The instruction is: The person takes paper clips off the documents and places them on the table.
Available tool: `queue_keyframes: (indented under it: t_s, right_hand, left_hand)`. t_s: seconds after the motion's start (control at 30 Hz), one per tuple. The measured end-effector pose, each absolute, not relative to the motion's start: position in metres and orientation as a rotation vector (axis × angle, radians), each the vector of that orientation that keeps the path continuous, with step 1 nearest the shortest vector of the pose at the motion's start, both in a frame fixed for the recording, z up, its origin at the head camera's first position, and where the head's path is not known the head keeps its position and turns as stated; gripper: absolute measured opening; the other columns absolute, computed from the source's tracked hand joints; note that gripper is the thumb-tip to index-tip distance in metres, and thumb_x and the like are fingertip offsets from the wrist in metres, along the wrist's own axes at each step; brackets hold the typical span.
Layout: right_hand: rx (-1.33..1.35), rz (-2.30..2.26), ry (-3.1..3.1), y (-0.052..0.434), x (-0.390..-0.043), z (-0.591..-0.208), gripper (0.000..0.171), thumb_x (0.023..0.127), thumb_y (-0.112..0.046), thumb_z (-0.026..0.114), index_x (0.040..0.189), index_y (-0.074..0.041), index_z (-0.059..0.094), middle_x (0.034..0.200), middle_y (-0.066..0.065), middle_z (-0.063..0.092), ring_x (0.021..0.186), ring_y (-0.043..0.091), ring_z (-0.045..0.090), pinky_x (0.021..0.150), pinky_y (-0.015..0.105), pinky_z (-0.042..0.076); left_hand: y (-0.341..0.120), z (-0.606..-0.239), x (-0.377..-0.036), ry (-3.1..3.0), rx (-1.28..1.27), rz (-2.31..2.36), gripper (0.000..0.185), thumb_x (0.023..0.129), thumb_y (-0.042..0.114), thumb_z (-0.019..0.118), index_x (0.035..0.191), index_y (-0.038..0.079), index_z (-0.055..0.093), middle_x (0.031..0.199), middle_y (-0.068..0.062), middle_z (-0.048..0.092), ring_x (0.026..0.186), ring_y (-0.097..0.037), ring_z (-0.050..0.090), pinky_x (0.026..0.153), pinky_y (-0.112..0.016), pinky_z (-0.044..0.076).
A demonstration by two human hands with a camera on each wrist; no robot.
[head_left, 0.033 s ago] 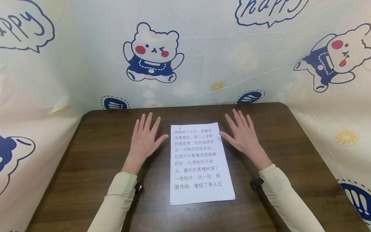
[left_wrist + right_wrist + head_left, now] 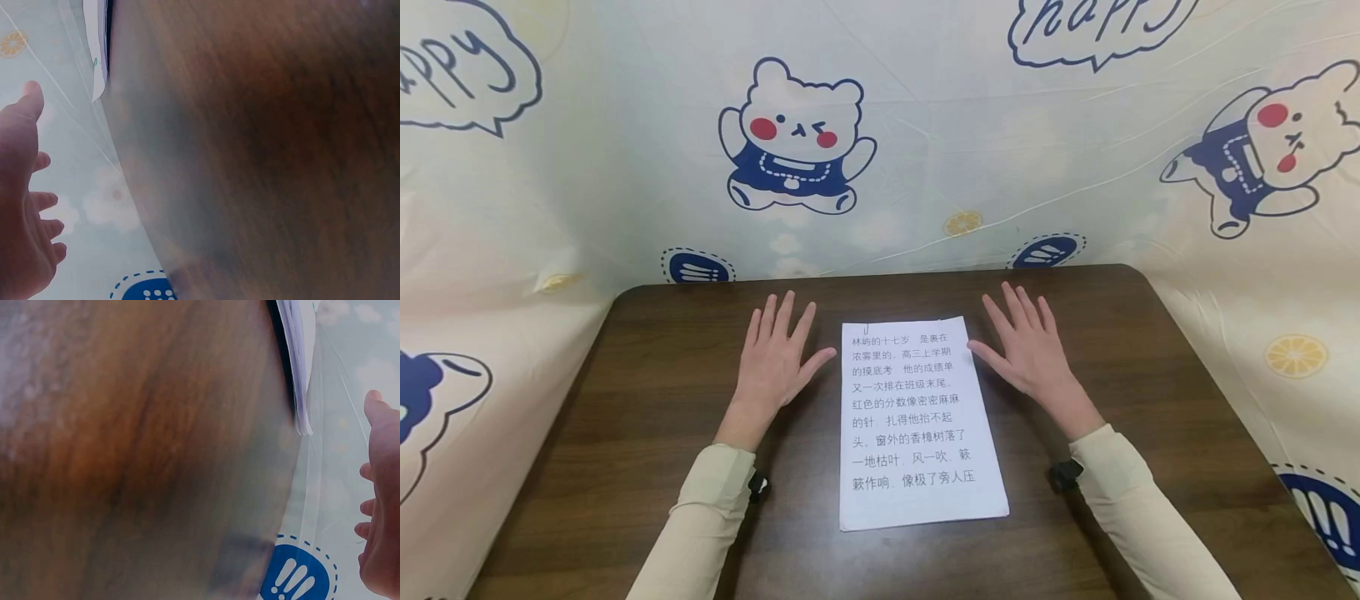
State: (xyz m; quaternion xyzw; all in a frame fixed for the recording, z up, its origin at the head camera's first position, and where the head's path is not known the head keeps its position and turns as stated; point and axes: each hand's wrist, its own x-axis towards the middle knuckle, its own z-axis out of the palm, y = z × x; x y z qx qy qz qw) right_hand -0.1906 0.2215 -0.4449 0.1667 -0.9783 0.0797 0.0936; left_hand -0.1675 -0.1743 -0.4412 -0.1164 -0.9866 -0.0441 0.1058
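Observation:
A stack of white paper sheets [image 2: 917,417] printed with Chinese text lies on the table between the two hands. A small clip [image 2: 866,328] shows at its top left edge. To the left of the stack, the left hand [image 2: 775,367] has its fingers spread and straight, thumb pointing toward the paper. On the other side the right hand [image 2: 1030,354] mirrors it, thumb tip right at the paper's right edge in the head view. Neither hand holds anything. Both wrist views show the hand raised above the tabletop, with the layered paper edges [image 2: 97,50] [image 2: 297,369] nearby.
The dark wooden table [image 2: 625,433] has rounded far corners. Behind it and along both sides hangs a pale cloth [image 2: 910,167] printed with bears and orange slices. Black bands with small devices [image 2: 759,487] sit at both wrists, by the light sleeves [image 2: 700,517].

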Motion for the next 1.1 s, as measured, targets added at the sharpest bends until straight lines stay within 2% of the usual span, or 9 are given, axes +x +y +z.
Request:
queue_keyframes:
  t_s: [0.47, 0.73, 1.1]
  right_hand:
    - [0.461, 0.267, -2.9, 0.224, -0.188, -0.443, 0.085, 0.094, -0.067, 0.047, 0.159, -0.016, 0.028, 0.169, 0.016, 0.016, 0.156, 0.039, 0.017, 0.125, 0.059, 0.008]
    - [0.438, 0.371, -2.843, 0.217, -0.189, -0.439, 0.076, 0.097, -0.053, 0.054, 0.157, -0.011, 0.032, 0.165, 0.021, 0.026, 0.152, 0.041, 0.027, 0.123, 0.059, 0.02]
    - [0.4, 0.56, -2.855, 0.199, -0.192, -0.438, 0.067, 0.099, -0.041, 0.059, 0.155, -0.01, 0.037, 0.16, 0.021, 0.037, 0.144, 0.042, 0.041, 0.114, 0.061, 0.037]
  left_hand:
    - [-0.172, -0.439, -0.167, -2.871, -0.359, -0.15, 0.084, 0.094, 0.065, 0.05, 0.159, 0.016, 0.03, 0.167, -0.02, 0.022, 0.155, -0.042, 0.017, 0.126, -0.057, 0.016]
    - [-0.16, -0.438, -0.169, -2.841, -0.369, -0.198, 0.08, 0.095, 0.059, 0.055, 0.158, 0.015, 0.031, 0.162, -0.021, 0.032, 0.149, -0.043, 0.031, 0.118, -0.058, 0.032]
    - [-0.138, -0.446, -0.177, -2.892, -0.345, -0.375, 0.076, 0.097, 0.052, 0.057, 0.158, 0.015, 0.03, 0.159, -0.02, 0.037, 0.145, -0.041, 0.039, 0.115, -0.058, 0.037]
